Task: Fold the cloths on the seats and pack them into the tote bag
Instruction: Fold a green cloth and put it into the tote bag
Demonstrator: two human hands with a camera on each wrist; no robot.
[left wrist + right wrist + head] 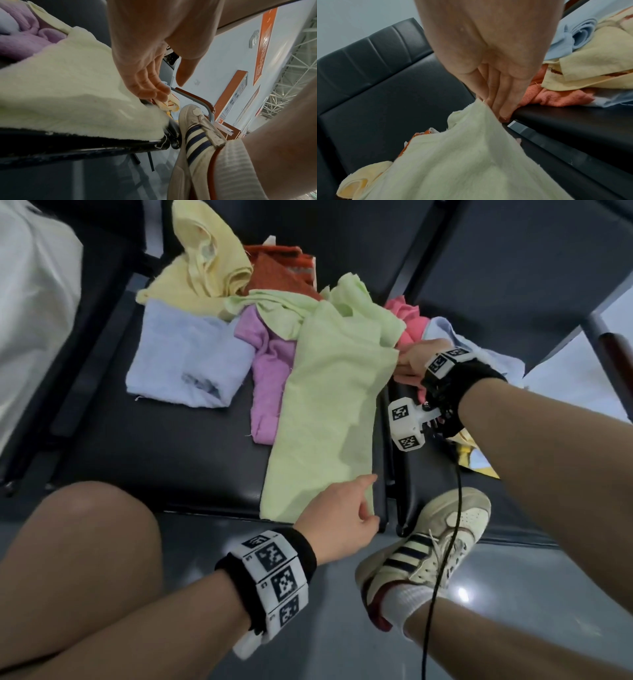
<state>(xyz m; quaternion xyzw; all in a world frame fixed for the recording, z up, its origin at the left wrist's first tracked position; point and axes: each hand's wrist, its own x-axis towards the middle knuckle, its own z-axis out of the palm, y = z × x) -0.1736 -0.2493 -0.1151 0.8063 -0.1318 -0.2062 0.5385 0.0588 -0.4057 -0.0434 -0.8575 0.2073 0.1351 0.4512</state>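
Bare knees and forearms filled the near edge of the head view, and between them a striped sneaker [424, 546] rested on the grey floor [513, 611] with a black cable [442, 559] running across it. Both wrists wore black bands with printed square markers.

On the black seat [164, 453] lay a long pale green cloth [329, 412], stretched from the front edge back toward the heap. The left hand [337, 520] sat at its near right corner — the fingers [150, 86] straight and relaxed, resting against the cloth's edge, the thumb apart from them and gripping nothing. The right hand [412, 361] was at the far right corner, its fingers [503, 97] pressed together with the thumb and pinching the green cloth's edge just above the gap between two seats.

Behind and left of the green cloth lay the rest of the pile: a light blue cloth [185, 361] spread flat, a purple cloth [270, 371] partly tucked under the green one, a pale yellow cloth [205, 265] crumpled at the back, and an orange cloth [277, 272] beside it. A pink cloth [407, 320] bunched just past the right hand, touching another blue cloth [479, 350] on the neighbouring seat.

A white bag [30, 302] stood at the far left — whether it was the tote, I could not tell.
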